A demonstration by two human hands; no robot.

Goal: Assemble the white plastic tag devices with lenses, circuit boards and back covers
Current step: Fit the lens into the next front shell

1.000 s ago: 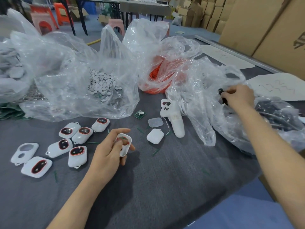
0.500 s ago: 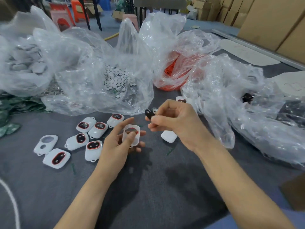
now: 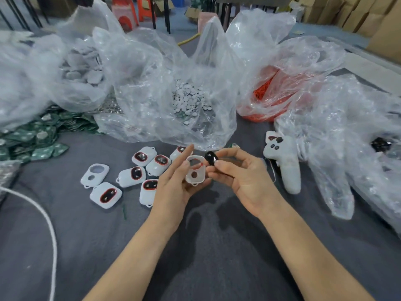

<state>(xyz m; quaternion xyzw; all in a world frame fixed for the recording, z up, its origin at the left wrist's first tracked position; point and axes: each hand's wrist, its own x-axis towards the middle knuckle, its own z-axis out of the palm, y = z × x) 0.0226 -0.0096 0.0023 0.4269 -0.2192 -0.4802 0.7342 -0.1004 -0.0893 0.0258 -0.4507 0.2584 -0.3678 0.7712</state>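
Observation:
My left hand (image 3: 175,183) holds a white tag shell (image 3: 195,172) above the grey table, its hollow inner side toward me, a red ring showing in its window. My right hand (image 3: 240,177) pinches a small black oval lens (image 3: 211,157) between thumb and fingertips, right beside the shell's upper right edge. Several white tag fronts with red-ringed dark lenses (image 3: 136,172) lie on the table to the left of my hands. One empty white shell (image 3: 95,175) lies further left.
Clear plastic bags crowd the back: one with small white discs (image 3: 188,101), one with orange parts (image 3: 269,94), one at right holding black lenses (image 3: 379,144). Green circuit boards (image 3: 36,137) pile at left. A white controller (image 3: 286,161) lies right of my hands; a white cord (image 3: 47,224) runs at left.
My right hand came back from the bag at right with the black lens and brought it up to the shell. My left hand lifted and turned the shell.

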